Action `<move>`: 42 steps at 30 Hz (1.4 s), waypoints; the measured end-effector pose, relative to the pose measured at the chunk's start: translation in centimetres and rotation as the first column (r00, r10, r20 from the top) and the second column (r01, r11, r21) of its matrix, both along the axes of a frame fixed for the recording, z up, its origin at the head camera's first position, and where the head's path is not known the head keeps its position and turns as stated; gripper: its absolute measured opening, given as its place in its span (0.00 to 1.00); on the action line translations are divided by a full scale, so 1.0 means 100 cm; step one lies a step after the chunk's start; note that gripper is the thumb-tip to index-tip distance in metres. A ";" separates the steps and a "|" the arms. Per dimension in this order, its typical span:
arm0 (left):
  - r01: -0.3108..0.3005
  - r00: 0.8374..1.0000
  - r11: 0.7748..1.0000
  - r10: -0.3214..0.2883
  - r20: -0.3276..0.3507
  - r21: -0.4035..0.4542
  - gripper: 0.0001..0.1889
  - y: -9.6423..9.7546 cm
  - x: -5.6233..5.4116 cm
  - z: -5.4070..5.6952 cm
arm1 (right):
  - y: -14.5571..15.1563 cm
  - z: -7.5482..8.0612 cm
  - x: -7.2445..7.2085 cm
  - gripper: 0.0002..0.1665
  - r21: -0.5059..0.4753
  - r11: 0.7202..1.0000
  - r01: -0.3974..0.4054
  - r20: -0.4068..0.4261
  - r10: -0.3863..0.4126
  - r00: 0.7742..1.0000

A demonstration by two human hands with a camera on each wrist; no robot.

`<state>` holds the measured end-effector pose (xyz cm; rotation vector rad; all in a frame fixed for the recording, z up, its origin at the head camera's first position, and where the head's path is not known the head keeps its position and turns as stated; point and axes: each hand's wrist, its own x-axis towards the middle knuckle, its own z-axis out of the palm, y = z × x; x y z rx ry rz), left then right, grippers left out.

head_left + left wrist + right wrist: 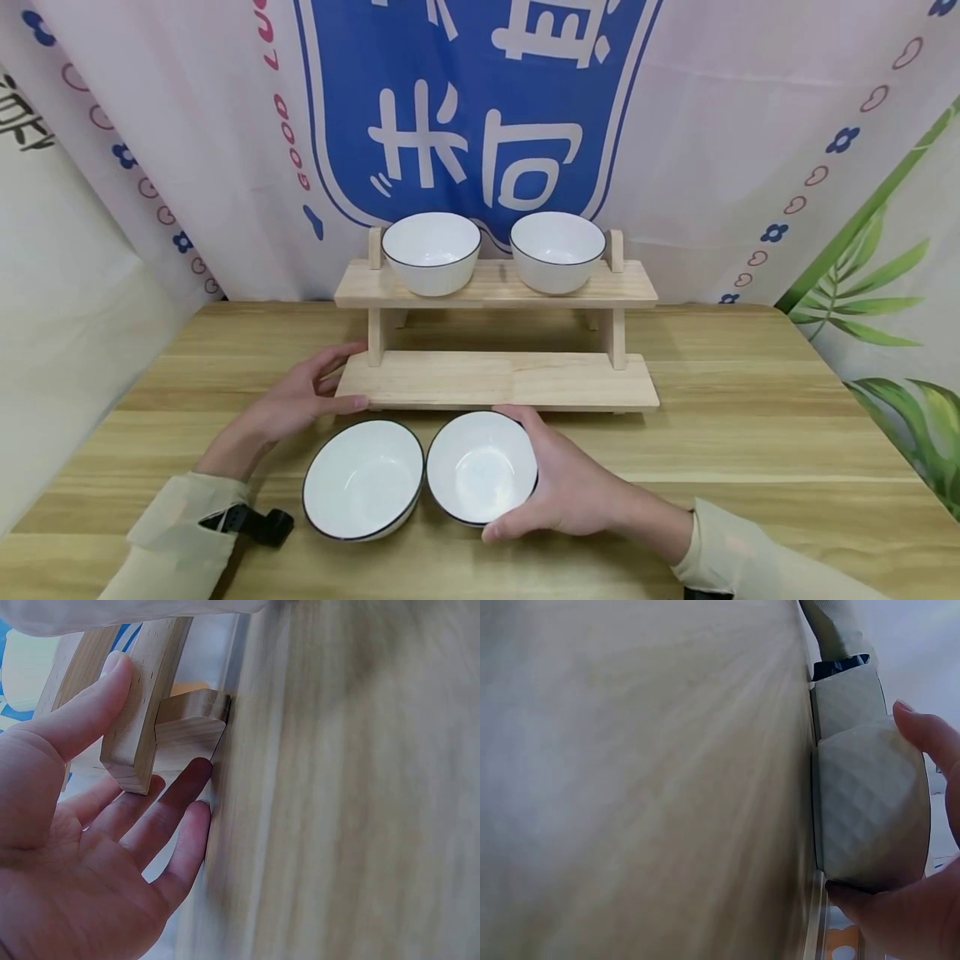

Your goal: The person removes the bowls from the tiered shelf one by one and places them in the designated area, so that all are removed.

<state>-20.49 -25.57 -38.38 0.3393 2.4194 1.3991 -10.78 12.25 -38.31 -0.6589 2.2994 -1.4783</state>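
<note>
A two-tier wooden stand (495, 379) stands on the table. My left hand (303, 400) holds the left end of its lower shelf, thumb at the front edge and fingers around toward the back. In the left wrist view the wooden board end (139, 742) lies between thumb and fingers. In front of the stand, my right hand (566, 479) grips a white bowl (480, 467) with a dark rim, thumb at the near side and fingers at the far side. Its faceted outside (870, 806) shows in the right wrist view. A second white bowl (363, 479) sits directly left of it.
Two more white bowls, one on the left (431, 250) and one on the right (557, 250), stand on the upper shelf (495, 287). Behind the wood-grain table (750, 433) hangs a printed curtain (697, 167). A black strap device (251, 523) sits on the left wrist.
</note>
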 end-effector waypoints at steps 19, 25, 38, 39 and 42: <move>-0.008 1.000 1.000 0.008 0.009 -0.004 0.50 -0.001 0.000 0.000 | 0.008 0.017 -0.004 0.72 0.026 1.000 0.013 -0.070 -0.011 0.997; -0.007 1.000 1.000 0.008 0.009 -0.009 0.49 0.001 0.001 0.002 | 0.016 0.033 -0.006 0.70 -0.016 0.999 0.040 -0.118 -0.042 0.992; -0.009 1.000 1.000 0.009 -0.001 -0.012 0.49 0.001 0.002 0.002 | 0.044 0.070 -0.027 0.62 -0.124 0.977 0.171 -0.205 -0.194 0.959; -0.008 1.000 1.000 0.008 -0.001 -0.010 0.49 0.001 0.002 0.002 | 0.047 0.073 -0.029 0.62 -0.134 0.973 0.186 -0.205 -0.211 0.956; -0.008 1.000 1.000 0.008 0.000 -0.005 0.49 0.001 0.002 0.002 | 0.054 0.083 -0.036 0.63 -0.144 0.959 0.242 -0.195 -0.268 0.944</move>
